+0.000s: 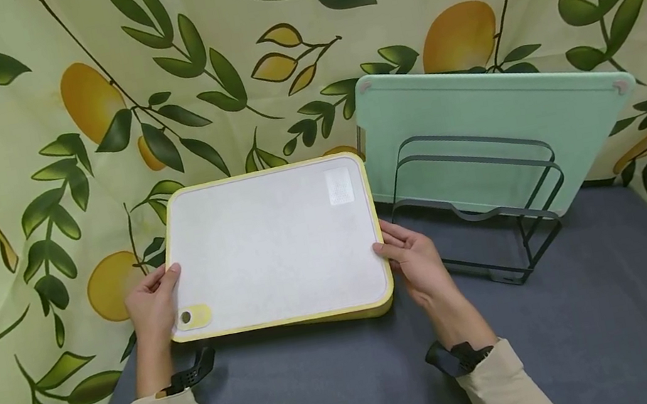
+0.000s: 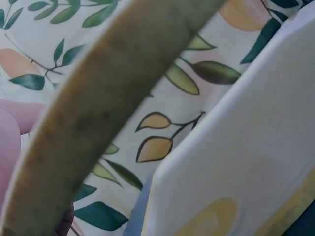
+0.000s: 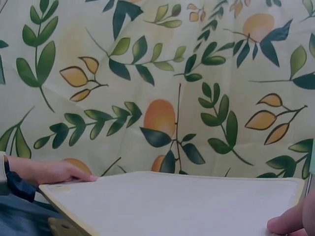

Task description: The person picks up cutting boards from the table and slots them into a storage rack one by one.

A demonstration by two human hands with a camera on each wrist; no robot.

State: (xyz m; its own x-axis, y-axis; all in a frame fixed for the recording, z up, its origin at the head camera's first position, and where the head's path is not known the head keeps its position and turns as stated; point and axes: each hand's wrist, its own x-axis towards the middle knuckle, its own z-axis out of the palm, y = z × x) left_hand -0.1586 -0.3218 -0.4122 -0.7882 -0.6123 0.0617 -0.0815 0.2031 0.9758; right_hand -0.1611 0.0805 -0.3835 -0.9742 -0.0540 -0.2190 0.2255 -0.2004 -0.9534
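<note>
- Both hands on the white board (image 1: 273,247) here: left hand (image 1: 153,311) pinching its left edge, right hand (image 1: 417,261) pinching the right, each thumb up on the pale face.
- And where's that board? Held over the far left part of the table (image 1: 330,388), well back from the near edge; over to its right, towards the far edge, stands the black rack (image 1: 475,215) with the green board (image 1: 499,128) leaning in it.
- Technique now: matched grips look the key, since the board is wide and one slack hand could let a corner dip.
- Careful on the right! Those knuckles are near the rack, so a sideways drift might knock it.
- Underneath, a lower board (image 2: 231,147); a level hold should spare it a scrape.
- From the head, just a yellow strip of that one; the left wrist view reveals its pale face and a clear gap, the right wrist its yellow corner with a hole.
- Does it lie flat? Can't tell. Only the head view gives the rack whole.
</note>
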